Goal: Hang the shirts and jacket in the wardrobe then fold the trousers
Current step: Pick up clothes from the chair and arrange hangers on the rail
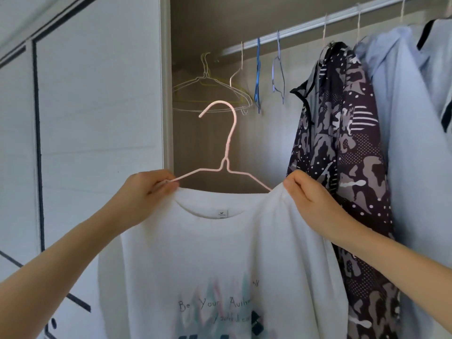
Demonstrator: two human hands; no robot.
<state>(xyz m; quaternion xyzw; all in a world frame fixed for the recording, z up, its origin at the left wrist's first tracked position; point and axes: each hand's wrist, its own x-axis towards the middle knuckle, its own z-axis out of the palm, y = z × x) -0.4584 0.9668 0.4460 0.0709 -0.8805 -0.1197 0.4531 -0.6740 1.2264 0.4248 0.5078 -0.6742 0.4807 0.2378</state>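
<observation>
Pinching the left arm of a pale pink wire hanger point(228, 140) together with the neckline edge of a white printed cotton T-shirt point(220, 253), the left hand point(146, 189) has its fingers curled tightly, thumb toward the camera. The right hand point(310, 199) is likewise closed, its curled fingers gripping the shirt's shoulder cloth where the hanger's right arm slips under the fabric. Both forearms reach forward and upward from the lower corners, wrists about level, holding the shirt spread between them in front of the open wardrobe. The hanger's hook stands upright above the collar, well below the white metal wardrobe rail point(305, 26) and touching nothing. The shirt's front faces the camera, its body hanging straight down.

On the rail to the right hang a dark camouflage-patterned jacket point(347, 148) and, just beside it, a light blue shirt point(411, 143). Bare wire hangers point(208, 89) and thin blue hangers point(257, 74) hang further left. A white sliding door with dark lines point(97, 94) fills the left side.
</observation>
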